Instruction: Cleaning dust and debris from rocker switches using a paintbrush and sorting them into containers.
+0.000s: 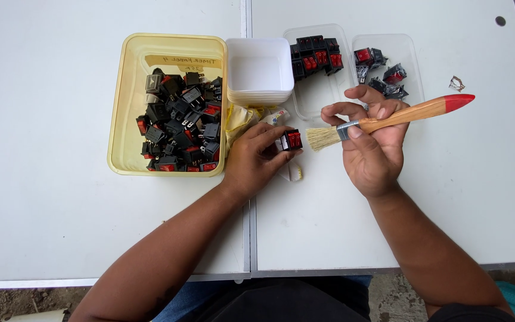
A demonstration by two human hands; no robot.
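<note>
Starting from the left, a yellow tub (127, 107) full of black and red rocker switches is seen on the white table (61, 197). Just right of the tub, a stack of white square trays (260, 71) is placed, with crumpled yellow and white wrappers (241, 116) below it. The left hand (256, 160) is held just right of the tub's lower corner, and one small rocker switch (291, 140) is pinched between its thumb and fingertips. Right of this switch, almost touching it, the pale bristles of a paint brush (388, 119) are pointed at it. The brush's wooden handle with red tip is gripped by the right hand (372, 143), its fingers pressed around the metal band. Farther from the tub, behind the hands, two clear lids (329, 98) are laid, one with switches in neat rows, the other with loose ones.
</note>
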